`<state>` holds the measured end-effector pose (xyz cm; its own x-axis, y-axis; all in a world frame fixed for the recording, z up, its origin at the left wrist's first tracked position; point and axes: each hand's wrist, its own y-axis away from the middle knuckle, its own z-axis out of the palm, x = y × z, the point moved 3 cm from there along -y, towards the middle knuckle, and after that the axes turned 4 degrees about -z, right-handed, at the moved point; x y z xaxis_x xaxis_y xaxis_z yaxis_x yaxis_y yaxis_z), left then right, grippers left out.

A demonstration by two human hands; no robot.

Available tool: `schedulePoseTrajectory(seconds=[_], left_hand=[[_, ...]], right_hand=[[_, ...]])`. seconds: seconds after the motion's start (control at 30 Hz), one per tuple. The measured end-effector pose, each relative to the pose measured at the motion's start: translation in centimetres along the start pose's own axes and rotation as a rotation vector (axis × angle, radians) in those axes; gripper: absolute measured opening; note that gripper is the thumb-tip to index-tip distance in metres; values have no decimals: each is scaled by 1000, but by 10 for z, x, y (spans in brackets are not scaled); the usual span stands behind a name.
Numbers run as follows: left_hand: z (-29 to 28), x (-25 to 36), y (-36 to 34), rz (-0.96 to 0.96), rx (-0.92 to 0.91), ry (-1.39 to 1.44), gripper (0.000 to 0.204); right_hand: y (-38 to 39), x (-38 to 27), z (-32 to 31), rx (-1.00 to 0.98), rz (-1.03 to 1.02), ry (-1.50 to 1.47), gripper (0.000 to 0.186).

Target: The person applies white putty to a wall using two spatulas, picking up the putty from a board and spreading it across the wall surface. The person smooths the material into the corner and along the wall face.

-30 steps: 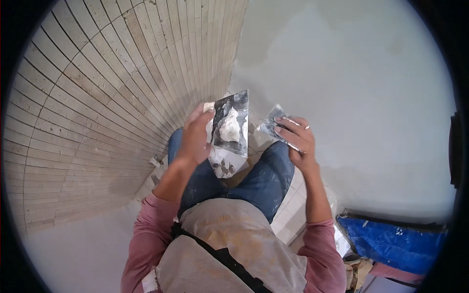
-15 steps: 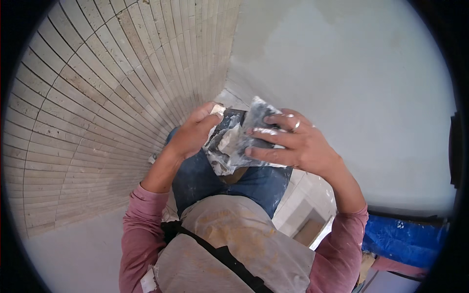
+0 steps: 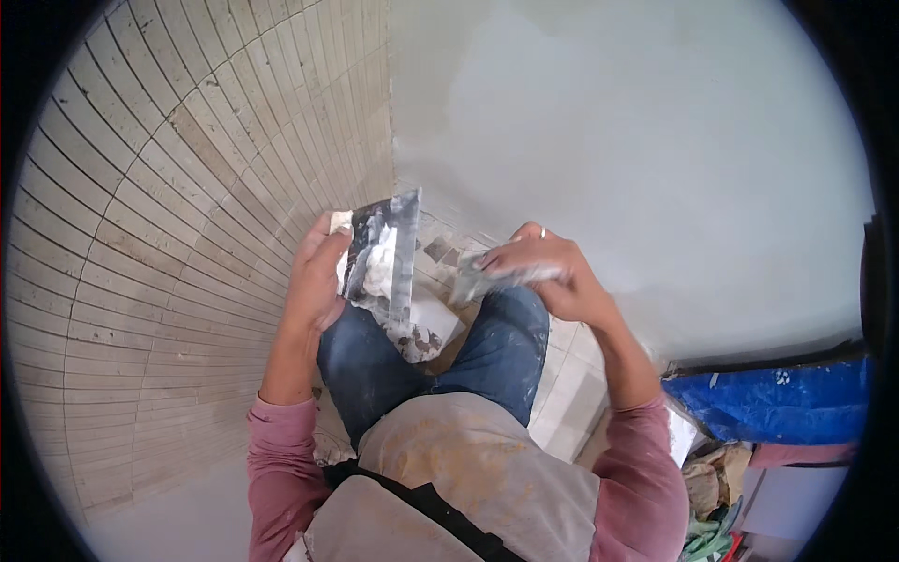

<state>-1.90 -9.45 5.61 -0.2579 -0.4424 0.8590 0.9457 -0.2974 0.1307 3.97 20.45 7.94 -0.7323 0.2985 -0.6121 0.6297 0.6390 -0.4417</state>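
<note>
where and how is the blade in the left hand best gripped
The blade is likely best gripped along its pale left edge, from the left, as the left hand does: white paste sits mid-face, and the long free edge faces right.

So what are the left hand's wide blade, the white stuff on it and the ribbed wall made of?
Wide blade: probably smooth metal; its grey edge strip has a sheen.
White stuff: likely soft, matte paste; it lies smeared and lumpy.
Ribbed wall: perhaps matte stone or stone-look tile; its beige strips show pits.
</note>
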Motion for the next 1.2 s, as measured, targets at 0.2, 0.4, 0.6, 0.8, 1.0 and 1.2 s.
schedulePoseTrajectory(seconds=[0.2,0.4,0.6,0.8,1.0,1.2], left_hand=[[4,-34,-3,-165,-193,-18,30],[14,-33,-6,-277,-292,30,39],[-5,-19,-41,-159,-196,-61,35],[-46,65,-29,3,-38,-271,38],[-70,148,-62,222,-46,-297,48],[-86,193,-86,290,-18,-292,49]], right_hand=[[0,41,55,757,167,-1355,37],[1,59,74,654,186,-1465,41],[64,50,78,453,669,-864,33],[121,60,31,990,464,-1180,33],[195,-3,-89,1527,256,-477,38],[207,-86,-201,1689,215,427,25]])
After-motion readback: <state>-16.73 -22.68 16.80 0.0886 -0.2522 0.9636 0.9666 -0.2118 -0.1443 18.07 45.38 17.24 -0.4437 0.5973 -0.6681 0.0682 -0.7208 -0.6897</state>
